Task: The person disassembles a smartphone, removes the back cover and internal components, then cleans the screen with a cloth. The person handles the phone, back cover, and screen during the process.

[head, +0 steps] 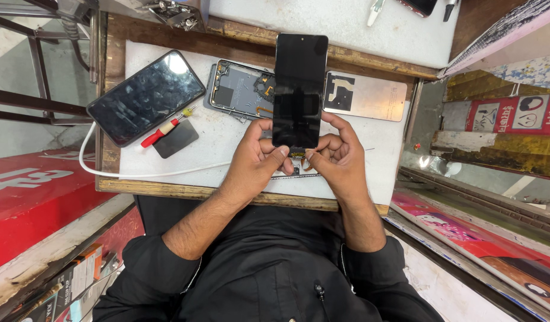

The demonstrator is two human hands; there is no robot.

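While I look down from the left side, a large black smartphone with a glossy glass face (pixel 145 97) lies slanted on the white foam mat (pixel 227 149) that covers the wooden tabletop (pixel 167 191). Just beside its lower corner lies a small screwdriver with a red handle and yellow tip (pixel 163 132), and it rests partly on a dark grey flat square pad (pixel 176 140). A white cable (pixel 108 172) runs from under this phone and curves along the front of the mat toward my hands.

More to the middle, an opened grey phone frame with its inner parts showing (pixel 239 89) lies flat on the mat. My left hand (pixel 254 158) comes next; its grip is closed on the lower left edge of the black rectangular display panel (pixel 299 89), with the thumb pressing on the front near the bottom. The panel stands almost upright over the mat, its top end over the far edge of the tabletop, and it covers a part of the grey frame. At its bottom edge I see a small orange flex part between my thumbs, but it is too small to tell more.

My right hand (pixel 340 158) holds the lower right edge of the same panel, grip also closed on it. Behind this hand lies a silver flat back plate with a black cut-out patch (pixel 364 95), apart from the panel.
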